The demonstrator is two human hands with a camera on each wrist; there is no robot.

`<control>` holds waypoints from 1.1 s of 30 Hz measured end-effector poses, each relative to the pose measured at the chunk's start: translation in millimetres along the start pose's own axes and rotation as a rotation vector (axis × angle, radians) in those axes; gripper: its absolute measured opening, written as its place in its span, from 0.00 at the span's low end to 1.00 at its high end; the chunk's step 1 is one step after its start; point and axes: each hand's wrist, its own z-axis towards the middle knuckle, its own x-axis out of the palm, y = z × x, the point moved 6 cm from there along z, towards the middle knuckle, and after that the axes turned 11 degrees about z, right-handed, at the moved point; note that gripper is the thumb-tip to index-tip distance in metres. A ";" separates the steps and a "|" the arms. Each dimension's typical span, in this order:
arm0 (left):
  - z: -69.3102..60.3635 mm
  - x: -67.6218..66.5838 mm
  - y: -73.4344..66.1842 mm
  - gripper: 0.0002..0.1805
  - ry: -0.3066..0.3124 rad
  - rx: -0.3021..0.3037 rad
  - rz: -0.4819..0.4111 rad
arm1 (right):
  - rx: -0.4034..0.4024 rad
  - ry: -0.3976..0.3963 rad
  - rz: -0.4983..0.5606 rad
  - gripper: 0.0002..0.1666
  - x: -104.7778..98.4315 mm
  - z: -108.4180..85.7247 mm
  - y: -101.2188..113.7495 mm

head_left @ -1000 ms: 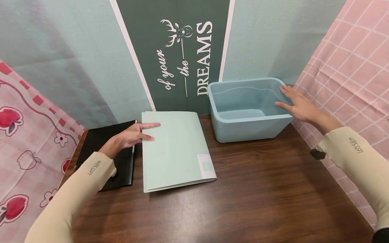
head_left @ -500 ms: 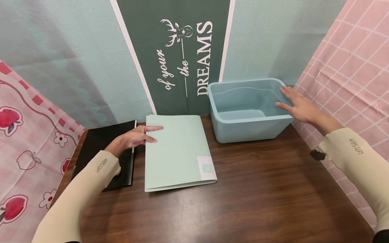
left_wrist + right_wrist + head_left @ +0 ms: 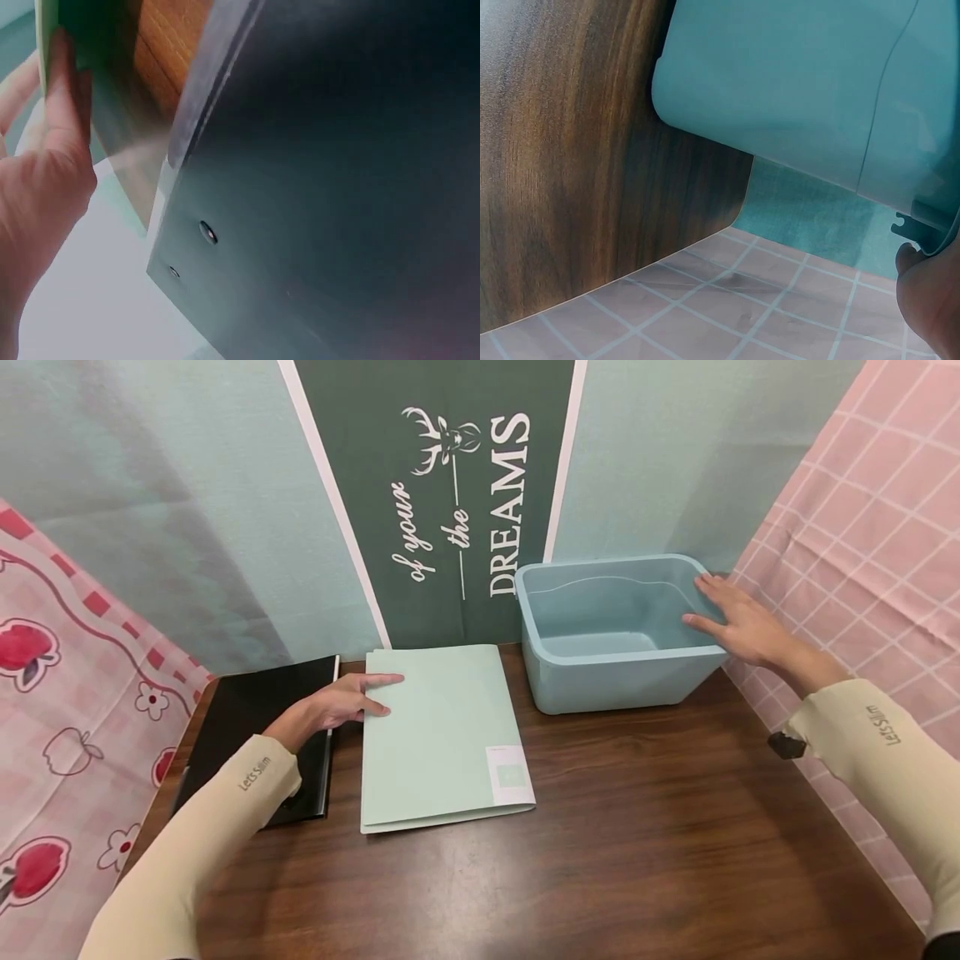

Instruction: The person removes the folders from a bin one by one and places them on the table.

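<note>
With its thumb and index finger on top and other fingers behind the edge, my left hand (image 3: 341, 702) pinches a pale green file folder (image 3: 438, 743) by its left side. The folder's lower edge is slightly parted, and a white label sits at its lower right corner. In the left wrist view the hand (image 3: 52, 165) has fingers on both sides of the folder's edge. On the right, my right hand (image 3: 742, 620) grips the right rim of a light blue plastic bin (image 3: 622, 685). A finger of the right hand (image 3: 926, 292) reaches under that rim in the right wrist view.
Beneath my left forearm lies a black folder (image 3: 255, 710), left of the green one. All of it stands on a dark wooden table (image 3: 600, 860). Printed cloths hang behind and on both sides, including a pink checked cloth (image 3: 862, 568) close to the bin.
My left hand and the green folder have shifted slightly right and toward me, and the folder now lies lower on the table. My right hand and the bin have hardly moved.
</note>
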 end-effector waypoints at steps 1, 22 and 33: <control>0.4 0.6 0.0 0.42 -0.011 -0.005 0.000 | 0.001 0.000 0.003 0.50 0.0 -0.4 -0.7; -13.3 16.3 -16.4 0.42 -0.269 -0.031 0.518 | -0.035 -0.020 -0.025 0.47 0.1 -0.6 0.7; -25.0 14.9 -26.1 0.47 -0.230 -0.066 0.588 | -0.077 -0.028 -0.148 0.48 -5.4 3.4 7.0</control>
